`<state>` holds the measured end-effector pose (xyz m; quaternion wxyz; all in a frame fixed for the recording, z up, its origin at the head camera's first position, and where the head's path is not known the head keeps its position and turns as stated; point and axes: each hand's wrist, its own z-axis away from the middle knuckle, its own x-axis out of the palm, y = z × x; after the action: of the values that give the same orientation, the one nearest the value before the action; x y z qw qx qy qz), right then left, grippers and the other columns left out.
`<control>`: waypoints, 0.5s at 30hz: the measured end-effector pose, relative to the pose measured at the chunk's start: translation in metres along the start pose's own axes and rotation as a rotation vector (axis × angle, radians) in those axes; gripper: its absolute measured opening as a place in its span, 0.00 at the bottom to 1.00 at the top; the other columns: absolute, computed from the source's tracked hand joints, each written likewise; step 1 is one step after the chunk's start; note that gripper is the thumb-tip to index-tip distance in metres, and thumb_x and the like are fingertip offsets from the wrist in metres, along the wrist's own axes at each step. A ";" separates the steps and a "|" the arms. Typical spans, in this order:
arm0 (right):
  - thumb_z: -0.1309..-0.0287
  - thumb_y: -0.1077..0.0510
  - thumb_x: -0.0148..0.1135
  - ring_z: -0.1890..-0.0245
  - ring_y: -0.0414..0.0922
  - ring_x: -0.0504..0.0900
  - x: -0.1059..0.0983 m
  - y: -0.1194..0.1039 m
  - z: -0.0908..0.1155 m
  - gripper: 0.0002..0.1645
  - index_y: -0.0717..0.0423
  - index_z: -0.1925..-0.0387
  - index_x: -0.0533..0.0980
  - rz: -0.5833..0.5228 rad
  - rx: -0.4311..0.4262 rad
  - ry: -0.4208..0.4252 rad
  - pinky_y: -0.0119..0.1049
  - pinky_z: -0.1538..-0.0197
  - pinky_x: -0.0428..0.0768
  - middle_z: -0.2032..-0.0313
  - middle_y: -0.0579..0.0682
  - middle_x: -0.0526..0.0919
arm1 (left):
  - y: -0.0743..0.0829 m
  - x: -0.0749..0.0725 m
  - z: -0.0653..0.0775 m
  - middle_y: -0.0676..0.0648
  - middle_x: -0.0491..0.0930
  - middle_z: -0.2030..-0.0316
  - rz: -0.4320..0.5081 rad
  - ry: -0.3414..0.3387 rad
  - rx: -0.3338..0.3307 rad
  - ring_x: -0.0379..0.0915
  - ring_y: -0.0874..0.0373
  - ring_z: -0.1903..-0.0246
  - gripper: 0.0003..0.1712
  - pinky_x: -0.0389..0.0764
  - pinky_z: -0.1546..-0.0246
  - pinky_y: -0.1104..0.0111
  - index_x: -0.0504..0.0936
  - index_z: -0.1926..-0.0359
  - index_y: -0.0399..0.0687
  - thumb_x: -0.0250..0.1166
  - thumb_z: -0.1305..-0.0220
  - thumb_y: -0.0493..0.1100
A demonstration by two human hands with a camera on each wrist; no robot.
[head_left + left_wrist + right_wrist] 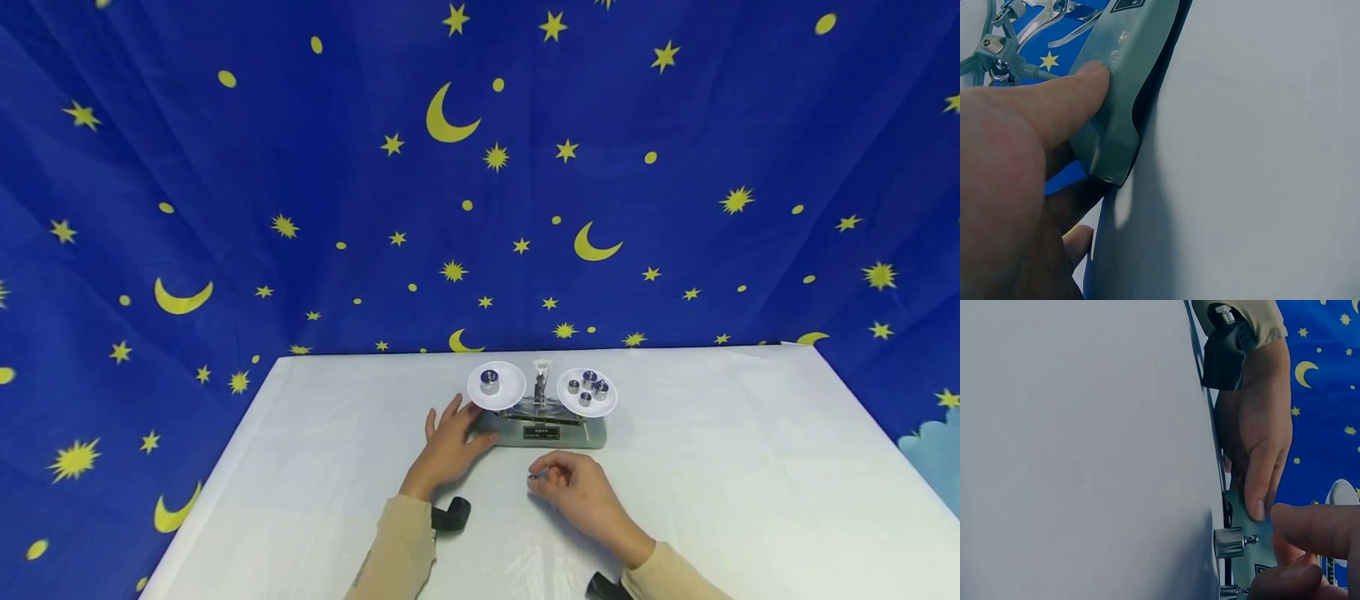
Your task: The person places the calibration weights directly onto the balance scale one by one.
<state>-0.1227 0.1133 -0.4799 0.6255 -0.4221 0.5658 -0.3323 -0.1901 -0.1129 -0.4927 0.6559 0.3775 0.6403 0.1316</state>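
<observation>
A balance scale (555, 432) with a grey-green base stands on the table, one metal weight (490, 382) on its left white pan (513, 393) and several on its right pan (606, 404). My left hand (447, 450) grips the left end of the base. In the left wrist view its thumb (1088, 87) lies on the base's top face. My right hand (581, 493) hovers just in front of the scale, thumb and fingers bent and apart. By those fingertips, in the right wrist view, stands a knobbed metal weight (1230, 542), with a second weight (1230, 592) beside it, partly out of frame.
White sheeting covers the table (742, 450). A blue curtain (525, 192) with yellow stars and moons hangs behind its far edge. Black wrist camera mounts (452, 514) sit at both sleeve cuffs.
</observation>
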 end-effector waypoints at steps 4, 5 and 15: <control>0.51 0.63 0.76 0.84 0.33 0.66 0.001 0.003 -0.001 0.07 0.55 0.68 0.85 0.020 -0.007 0.012 0.26 0.78 0.65 0.83 0.41 0.71 | -0.001 0.001 0.000 0.42 0.70 0.31 -0.001 -0.001 0.000 0.48 0.37 0.25 0.36 0.33 0.31 0.34 0.70 0.29 0.41 0.64 0.32 0.54; 0.52 0.63 0.76 0.84 0.33 0.66 0.001 0.004 -0.001 0.07 0.55 0.69 0.85 0.024 -0.006 0.019 0.26 0.78 0.65 0.83 0.41 0.71 | -0.001 0.001 0.000 0.42 0.70 0.31 -0.002 -0.001 0.001 0.48 0.37 0.25 0.36 0.33 0.31 0.34 0.70 0.29 0.41 0.64 0.32 0.54; 0.50 0.62 0.75 0.84 0.34 0.65 0.001 0.005 -0.001 0.06 0.53 0.69 0.85 0.058 -0.003 0.018 0.27 0.78 0.65 0.85 0.41 0.70 | -0.004 0.002 -0.001 0.42 0.70 0.30 -0.007 -0.004 0.000 0.47 0.37 0.25 0.36 0.32 0.31 0.33 0.70 0.29 0.41 0.63 0.32 0.55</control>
<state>-0.1234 0.1144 -0.4853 0.6293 -0.4035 0.5838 -0.3170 -0.1918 -0.1138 -0.4969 0.6577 0.3756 0.6402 0.1283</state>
